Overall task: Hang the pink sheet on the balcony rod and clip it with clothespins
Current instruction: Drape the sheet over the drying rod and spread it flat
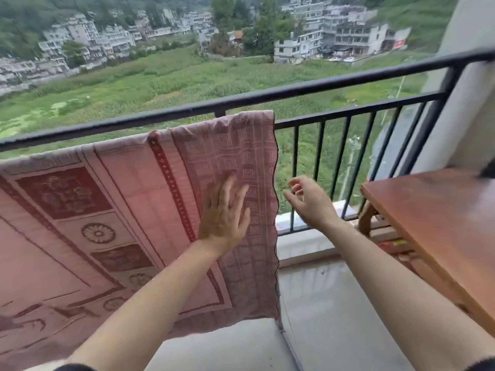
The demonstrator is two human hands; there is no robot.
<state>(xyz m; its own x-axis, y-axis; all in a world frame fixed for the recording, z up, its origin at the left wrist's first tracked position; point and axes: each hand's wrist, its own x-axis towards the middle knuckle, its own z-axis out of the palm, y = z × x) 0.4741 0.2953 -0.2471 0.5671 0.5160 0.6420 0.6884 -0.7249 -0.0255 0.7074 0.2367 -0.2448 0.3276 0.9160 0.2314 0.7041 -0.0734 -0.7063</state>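
The pink sheet [112, 210], patterned in dark red, hangs draped over the black balcony rod [308, 88] and covers the railing from the left edge to about the middle. My left hand [225, 212] lies flat with spread fingers against the sheet near its right border. My right hand [308, 202] hovers just right of the sheet's edge, fingers loosely curled, holding nothing. No clothespins are visible.
A wooden table [434, 223] stands at the right, close to the railing. Black vertical bars [345, 156] show to the right of the sheet. A pale wall column [466, 103] rises at far right. The grey floor [334, 303] lies below.
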